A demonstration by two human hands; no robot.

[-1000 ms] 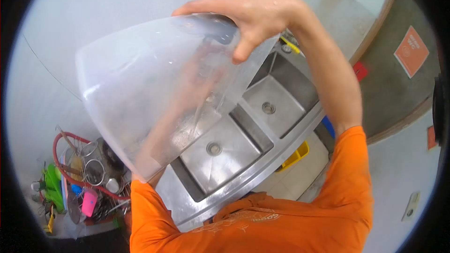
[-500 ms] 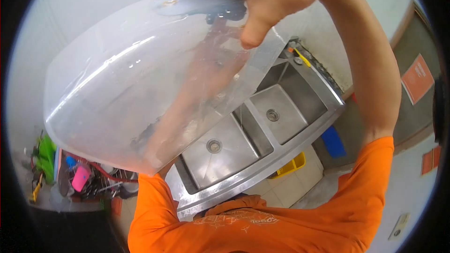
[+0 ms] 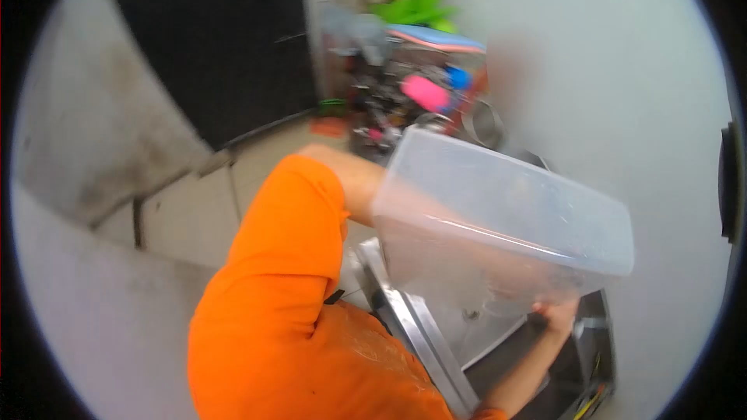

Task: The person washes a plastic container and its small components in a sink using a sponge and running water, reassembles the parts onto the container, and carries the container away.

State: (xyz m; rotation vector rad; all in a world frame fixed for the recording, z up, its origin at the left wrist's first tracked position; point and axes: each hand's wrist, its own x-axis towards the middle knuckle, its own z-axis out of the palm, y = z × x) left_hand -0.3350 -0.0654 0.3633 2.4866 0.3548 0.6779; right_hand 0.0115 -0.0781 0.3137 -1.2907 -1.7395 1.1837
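A large translucent plastic bin point(image 3: 498, 202) hangs tilted in front of me, partly over the steel sink point(image 3: 436, 342). My right hand point(image 3: 559, 315) grips its lower right edge, with the thumb showing on the near side. My left forearm passes behind the bin's wall. Through the cloudy plastic my left hand point(image 3: 510, 271) is only a blurred shape near the bin's far end; its fingers cannot be made out.
Beyond the bin stands a rack of dishes with a pink container point(image 3: 426, 93) and green items point(image 3: 412, 9). A dark panel point(image 3: 218, 39) is at upper left, above the tiled floor point(image 3: 191, 210). The wall point(image 3: 669, 187) rises close on the right.
My view has swung left toward the dish rack. The bin has come down from high over the sink and turned, with my right hand now at its lower right edge.
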